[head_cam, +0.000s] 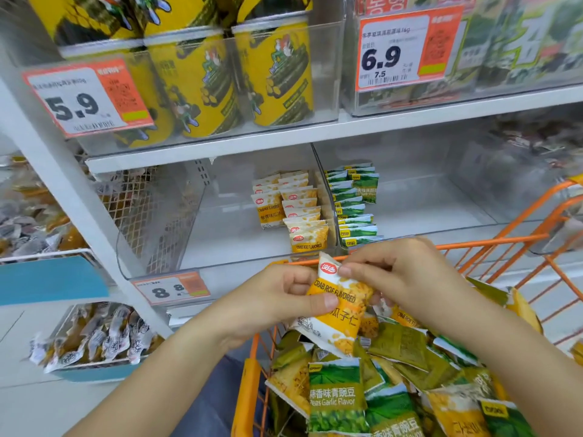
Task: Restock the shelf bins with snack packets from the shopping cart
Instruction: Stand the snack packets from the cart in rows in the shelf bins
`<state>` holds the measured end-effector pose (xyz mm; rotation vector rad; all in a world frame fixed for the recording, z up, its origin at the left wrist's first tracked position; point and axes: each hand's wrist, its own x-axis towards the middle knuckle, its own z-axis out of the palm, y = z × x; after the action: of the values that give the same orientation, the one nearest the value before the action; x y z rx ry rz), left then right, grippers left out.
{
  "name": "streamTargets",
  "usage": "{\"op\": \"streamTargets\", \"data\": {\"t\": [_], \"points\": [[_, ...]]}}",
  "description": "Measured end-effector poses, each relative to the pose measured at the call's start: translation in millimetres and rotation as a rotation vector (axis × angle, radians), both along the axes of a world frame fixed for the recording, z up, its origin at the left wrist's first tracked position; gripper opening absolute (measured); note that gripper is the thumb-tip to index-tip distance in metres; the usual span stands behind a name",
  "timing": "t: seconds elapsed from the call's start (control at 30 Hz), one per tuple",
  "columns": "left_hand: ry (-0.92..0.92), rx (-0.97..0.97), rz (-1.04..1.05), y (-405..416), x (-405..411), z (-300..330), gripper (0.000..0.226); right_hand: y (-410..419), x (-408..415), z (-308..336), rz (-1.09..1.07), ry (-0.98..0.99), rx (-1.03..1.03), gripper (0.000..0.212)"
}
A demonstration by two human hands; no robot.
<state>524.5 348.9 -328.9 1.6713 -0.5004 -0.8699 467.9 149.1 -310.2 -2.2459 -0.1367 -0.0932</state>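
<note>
Head view: we hold a yellow packet point(339, 305) above the cart point(249, 386), in front of the shelf. It looks a small sealed foil pouch, so we judge it light, soft and crinkly, with a slick film and loose contents that shift when squeezed. The flat seams at top and bottom seem the safest places to take hold, since they give a firm pinch without crushing the filling. Our left hand point(284, 298) grips the packet's middle, thumb across the printed face. Our right hand point(394, 275) pinches the upper seam between curled fingers. Below lies a heap of yellow and green packets point(336, 395) in the cart. Beyond stands the left bin point(202, 247), partly filled with a yellow row point(299, 209); the right bin point(441, 212) holds a green row point(355, 200). Price tags and yellow tubs point(195, 80) occupy the upper shelf.
</note>
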Motion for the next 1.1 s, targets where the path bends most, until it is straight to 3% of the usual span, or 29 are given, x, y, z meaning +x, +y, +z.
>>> {"op": "streamTargets", "data": {"t": [0.17,0.27,0.37,0.47,0.6,0.67,0.77,0.83,1.1], "points": [[-0.092,-0.024,0.256,12,14,5,0.039,4,29,0,-0.165,-0.084,-0.221,0.029],[-0.154,-0.046,0.477,24,43,6,0.04,10,44,-10,-0.277,-0.122,-0.418,0.056],[-0.188,-0.024,0.644,29,81,2,0.024,16,48,-37,-0.222,0.049,-0.641,0.076],[-0.214,0.068,0.718,22,117,-5,0.017,14,43,-64,-0.17,-0.007,-0.81,0.078],[-0.203,0.241,0.765,5,160,-21,0.032,9,47,-73,-0.188,-0.085,-0.794,0.074],[-0.239,0.404,0.772,1,182,-32,0.029,9,47,-74,-0.21,-0.127,-0.814,0.072],[-0.249,0.498,0.789,-7,200,-44,0.015,10,46,-76,-0.217,-0.188,-0.845,0.072],[-0.297,0.578,0.78,-9,208,-52,0.02,10,47,-76,-0.213,-0.19,-0.854,0.072],[-0.244,0.452,0.771,-5,221,-74,0.014,10,48,-71,-0.181,-0.138,-0.855,0.072]]}}
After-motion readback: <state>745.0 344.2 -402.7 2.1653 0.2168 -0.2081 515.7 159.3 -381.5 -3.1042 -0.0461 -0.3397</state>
